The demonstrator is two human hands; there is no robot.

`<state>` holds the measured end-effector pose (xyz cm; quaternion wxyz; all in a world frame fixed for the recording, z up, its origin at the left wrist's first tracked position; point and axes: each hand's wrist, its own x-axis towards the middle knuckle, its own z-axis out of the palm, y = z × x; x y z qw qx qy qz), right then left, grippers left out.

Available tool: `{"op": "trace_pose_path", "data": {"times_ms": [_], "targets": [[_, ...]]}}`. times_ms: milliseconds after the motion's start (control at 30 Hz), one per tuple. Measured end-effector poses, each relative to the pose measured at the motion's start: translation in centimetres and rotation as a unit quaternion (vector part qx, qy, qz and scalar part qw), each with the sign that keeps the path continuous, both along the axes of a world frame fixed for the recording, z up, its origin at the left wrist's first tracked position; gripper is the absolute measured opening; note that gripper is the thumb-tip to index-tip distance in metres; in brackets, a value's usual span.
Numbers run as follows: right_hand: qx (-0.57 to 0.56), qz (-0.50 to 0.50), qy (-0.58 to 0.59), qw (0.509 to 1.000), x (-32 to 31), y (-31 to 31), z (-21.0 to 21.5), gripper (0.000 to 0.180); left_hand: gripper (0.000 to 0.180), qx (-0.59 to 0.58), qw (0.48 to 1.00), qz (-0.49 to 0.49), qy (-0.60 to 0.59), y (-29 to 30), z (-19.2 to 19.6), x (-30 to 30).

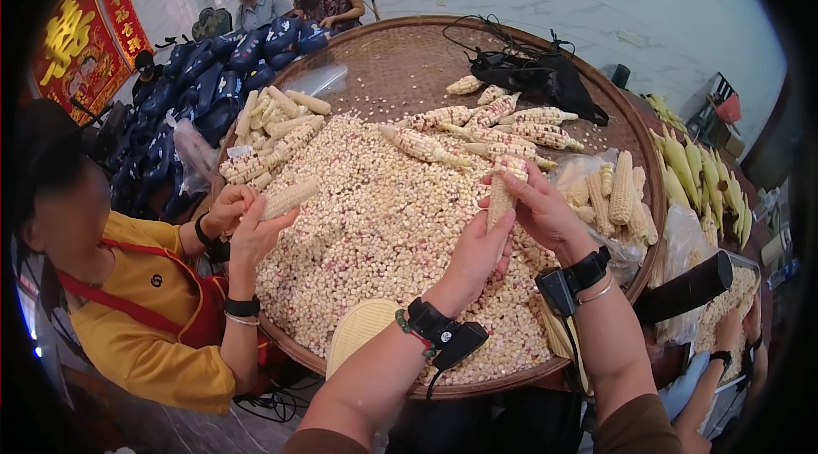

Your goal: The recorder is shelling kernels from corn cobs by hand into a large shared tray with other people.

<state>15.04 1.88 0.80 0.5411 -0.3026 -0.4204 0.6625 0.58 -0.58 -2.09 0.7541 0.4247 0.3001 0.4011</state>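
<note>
Over the heap of loose kernels [366, 224], I hold one corn cob [500, 201] between both hands. Most of its visible length is bare; pale and reddish kernels still cover its upper end. My left hand [474, 260] wraps the lower part of the cob. Around the upper part, near the kernels, my right hand [550, 213] has its thumb and fingers closed. Several unshelled cobs [490, 126] with white and dark red kernels lie just beyond my hands. Part of the cob is hidden behind my fingers.
A round woven tray [409, 36] carries everything. Stripped cobs [626, 194] are piled at right, more cobs [277, 126] at left. A black bag [545, 79] with cords lies at the back. At left, a person in yellow [153, 283] holds a cob. Husked ears [699, 164] stand far right.
</note>
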Motion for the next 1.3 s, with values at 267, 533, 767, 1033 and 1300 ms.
{"op": "trace_pose_path", "data": {"times_ms": [267, 533, 767, 1033, 1300], "targets": [[0.010, 0.020, -0.010, 1.000, 0.3, -0.1, 0.2, 0.054, 0.024, -0.006, 1.000, 0.001, -0.027, 0.1, -0.5, 0.2], [0.042, 0.026, -0.071, 0.996, 0.1, -0.3, 0.5, 0.059, 0.025, -0.020, 0.999, 0.003, -0.042, 0.0, 0.0, -0.2], [-0.018, 0.014, 0.004, 1.000, -0.1, -0.1, 0.5, 0.050, 0.027, -0.015, 0.999, 0.010, -0.040, -0.1, 0.3, -0.2], [-0.017, 0.003, -0.019, 1.000, -0.3, 0.1, 0.5, 0.042, 0.040, -0.047, 0.998, -0.007, -0.045, 0.0, 0.8, -0.4], [-0.022, -0.001, -0.024, 0.999, -0.2, -0.1, 0.3, 0.045, 0.046, -0.059, 0.996, -0.029, -0.055, 0.0, 0.4, -0.4]]}}
